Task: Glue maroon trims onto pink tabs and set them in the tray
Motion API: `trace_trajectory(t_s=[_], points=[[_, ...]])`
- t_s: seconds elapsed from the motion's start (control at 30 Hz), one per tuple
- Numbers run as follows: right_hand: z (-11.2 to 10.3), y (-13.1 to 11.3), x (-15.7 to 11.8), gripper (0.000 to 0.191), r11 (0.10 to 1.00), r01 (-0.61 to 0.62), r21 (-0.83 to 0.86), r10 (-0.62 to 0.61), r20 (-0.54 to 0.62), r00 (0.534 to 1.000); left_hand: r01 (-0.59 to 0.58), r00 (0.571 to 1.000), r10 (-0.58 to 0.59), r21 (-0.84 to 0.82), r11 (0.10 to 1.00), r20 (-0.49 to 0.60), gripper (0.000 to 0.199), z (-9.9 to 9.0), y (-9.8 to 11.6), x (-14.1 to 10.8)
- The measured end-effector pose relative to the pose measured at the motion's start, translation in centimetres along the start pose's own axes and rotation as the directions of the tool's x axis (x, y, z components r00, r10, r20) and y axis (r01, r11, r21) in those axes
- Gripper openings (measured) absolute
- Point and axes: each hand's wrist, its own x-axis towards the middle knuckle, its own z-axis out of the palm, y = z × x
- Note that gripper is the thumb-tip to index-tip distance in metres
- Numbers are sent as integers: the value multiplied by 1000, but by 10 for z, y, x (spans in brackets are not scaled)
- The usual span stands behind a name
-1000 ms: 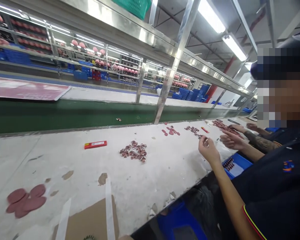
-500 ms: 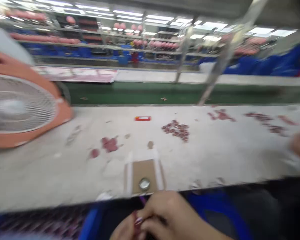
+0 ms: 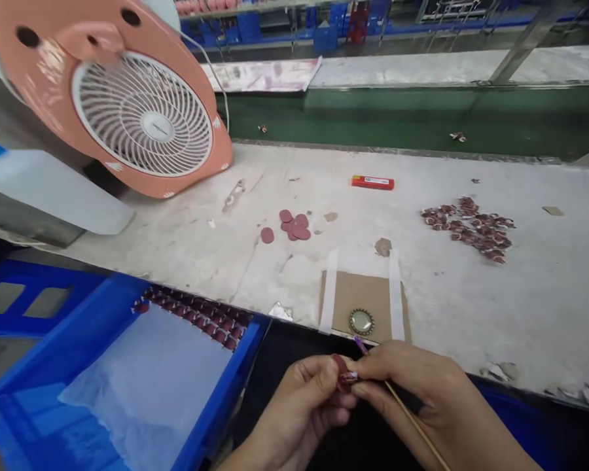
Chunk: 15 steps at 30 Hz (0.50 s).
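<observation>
My left hand [image 3: 307, 402] pinches a small dark-red piece [image 3: 342, 374] with white markings between thumb and fingers. Its exact kind is too small to make out. My right hand [image 3: 422, 386] meets it from the right, fingertips touching the piece's edge. Through my right hand runs a thin wooden stick [image 3: 412, 418] with a purple end pointing up. Just beyond the fingers, a metal bottle cap [image 3: 362, 321] lies on a brown cardboard square [image 3: 346, 294] fixed down with white tape [image 3: 329, 291].
Dark-red discs [image 3: 294, 227], a red lighter-like item [image 3: 373, 182] and a heap of small brown-red pieces [image 3: 471, 229] lie on the white table [image 3: 226, 261]. An orange fan [image 3: 220, 144] stands back left. At lower left, a blue crate [image 3: 226, 399] holds rows of similar pieces and a white sheet.
The view has swung left and down, bringing the blue crate and more of the fan in. Another hand at the right edge has left view. My hands remain together at the small piece.
</observation>
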Motion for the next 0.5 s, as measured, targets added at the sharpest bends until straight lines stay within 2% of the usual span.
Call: trace_trajectory(t_s=[0.27, 0.43, 0.5], points=[[3, -5, 1, 16, 1000, -6, 0, 6, -9, 1000, -12, 999, 12, 3, 1000, -39, 29, -1, 3, -4], [7, -10, -1, 17, 995, 50, -87, -53, -38, 998, -24, 1000, 25, 37, 999, -5, 30, -4, 6, -8], [6, -13, -7, 24, 983, 90, -162, -100, -56, 993, -61, 998, 60, 51, 997, 19, 31, -5, 7, -9]])
